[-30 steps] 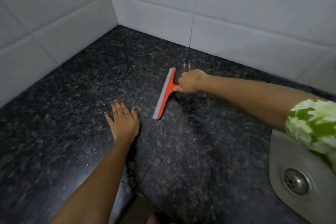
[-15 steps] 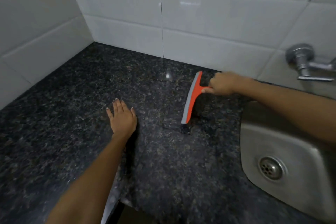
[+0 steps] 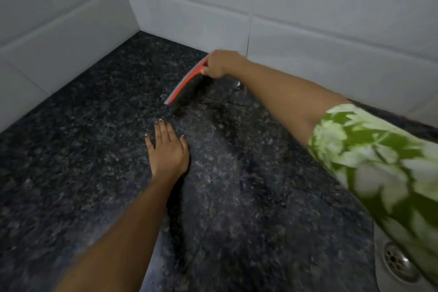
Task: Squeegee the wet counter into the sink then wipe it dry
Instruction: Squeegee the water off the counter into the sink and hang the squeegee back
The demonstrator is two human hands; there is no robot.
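An orange squeegee [image 3: 184,85] with a grey blade rests edge-down on the dark speckled granite counter [image 3: 78,140], far back near the tiled wall. My right hand [image 3: 221,64] is closed around its handle, arm stretched out from the right. My left hand [image 3: 167,149] lies flat on the counter, fingers spread, a short way in front of the blade. The steel sink [image 3: 398,268] shows only at the bottom right corner, with its drain partly hidden by my green-and-white sleeve.
White tiled walls [image 3: 331,31] close off the counter at the back and the left, meeting in a corner behind the squeegee. The counter's front edge runs under my left forearm at the bottom.
My right hand has carried the squeegee away from the sink, back to the far wall near the corner. The view swung left, losing the tap and socket. My left hand stays flat.
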